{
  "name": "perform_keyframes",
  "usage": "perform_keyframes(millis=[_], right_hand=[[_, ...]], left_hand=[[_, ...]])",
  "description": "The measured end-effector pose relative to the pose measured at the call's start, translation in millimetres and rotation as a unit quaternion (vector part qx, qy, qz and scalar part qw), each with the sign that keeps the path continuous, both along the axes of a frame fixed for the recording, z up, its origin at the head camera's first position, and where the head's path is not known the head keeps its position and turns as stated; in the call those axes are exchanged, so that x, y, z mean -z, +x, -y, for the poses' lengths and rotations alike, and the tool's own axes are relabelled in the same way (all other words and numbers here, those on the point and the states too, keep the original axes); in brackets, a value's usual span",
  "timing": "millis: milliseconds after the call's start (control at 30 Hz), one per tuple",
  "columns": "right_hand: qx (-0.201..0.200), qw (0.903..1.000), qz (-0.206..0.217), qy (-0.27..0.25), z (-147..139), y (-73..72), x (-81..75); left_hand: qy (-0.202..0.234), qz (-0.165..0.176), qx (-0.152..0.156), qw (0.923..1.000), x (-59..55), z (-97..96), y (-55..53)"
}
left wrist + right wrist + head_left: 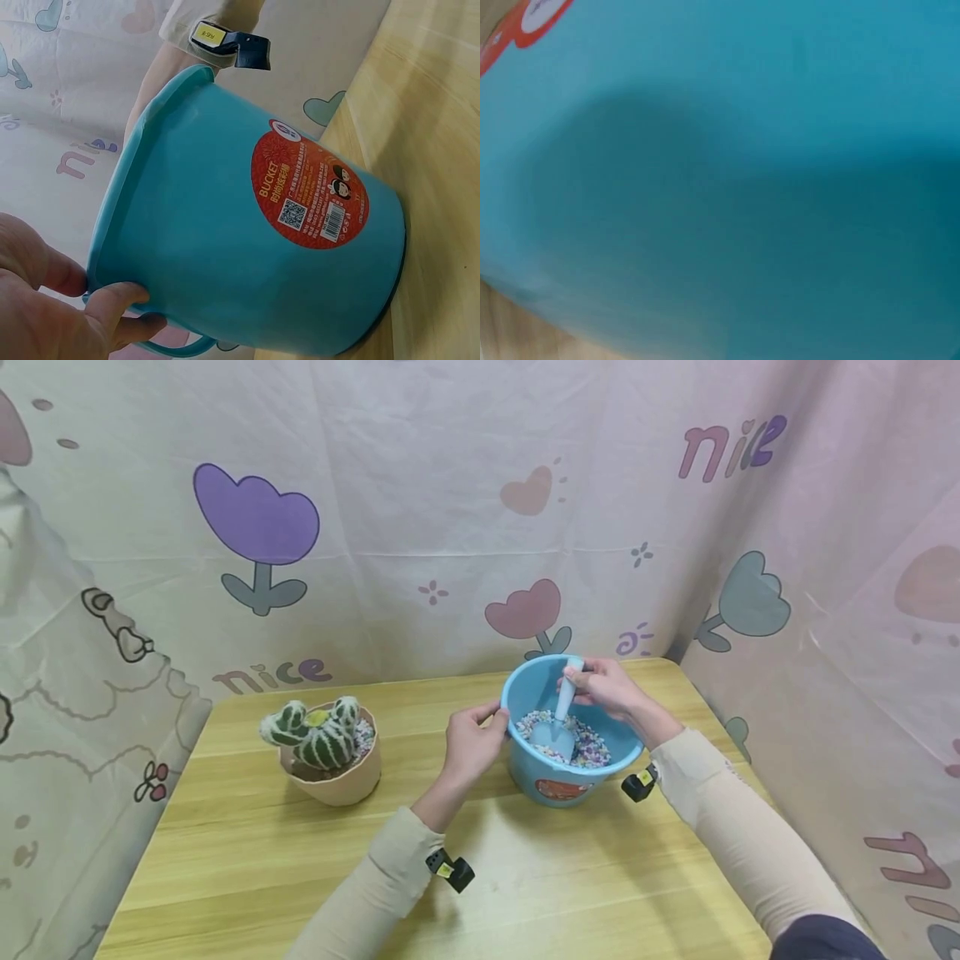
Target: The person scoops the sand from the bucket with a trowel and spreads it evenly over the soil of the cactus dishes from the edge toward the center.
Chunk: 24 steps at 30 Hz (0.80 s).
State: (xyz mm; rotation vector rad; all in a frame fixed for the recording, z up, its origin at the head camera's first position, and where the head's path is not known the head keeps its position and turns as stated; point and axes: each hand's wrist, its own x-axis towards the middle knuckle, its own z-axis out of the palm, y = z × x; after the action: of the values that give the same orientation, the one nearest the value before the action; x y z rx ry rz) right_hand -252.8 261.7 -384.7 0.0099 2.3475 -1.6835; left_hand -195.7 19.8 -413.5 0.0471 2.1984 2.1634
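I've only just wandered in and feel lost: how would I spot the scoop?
On the wooden table, find the blue bucket, right of the potted cactus. Inside it, above multicoloured pellets, the right hand grips the scoop. Its straight handle and paler blue set it apart from the bucket.

Near the far right corner of the table (240, 860), the bucket (525, 768) is standing with granules (592, 750) lying in it. My left hand (472, 739) is gripping its left rim; over its far right side, my right hand (609, 685) is holding the scoop (558, 727), its blade resting in the granules. Near the far left corner, the pot (345, 789) is sitting with 1 cactus (326, 747) in it. Behind the far edge, the cloth (390, 510) is hanging.
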Motion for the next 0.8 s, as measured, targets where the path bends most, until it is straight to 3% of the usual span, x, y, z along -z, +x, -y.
perform_keyframes(millis=[333,633,800], right_hand=[[0.001,1.0000,0.007,0.005,-3.2,-3.0,-0.3],[-0.027,0.9987,0.035,-0.024,-1.5,-3.1,-1.7],[-0.009,0.9972,0.052,-0.054,-7.6,-0.1,-3.3]], left_hand=[[-0.015,0.000,0.005,0.9999,-1.5,1.3,-0.1],[-0.018,-0.001,-0.003,0.9998,-2.3,2.4,-1.7],[-0.017,0.003,0.005,0.9998,-0.4,1.8,-0.8]])
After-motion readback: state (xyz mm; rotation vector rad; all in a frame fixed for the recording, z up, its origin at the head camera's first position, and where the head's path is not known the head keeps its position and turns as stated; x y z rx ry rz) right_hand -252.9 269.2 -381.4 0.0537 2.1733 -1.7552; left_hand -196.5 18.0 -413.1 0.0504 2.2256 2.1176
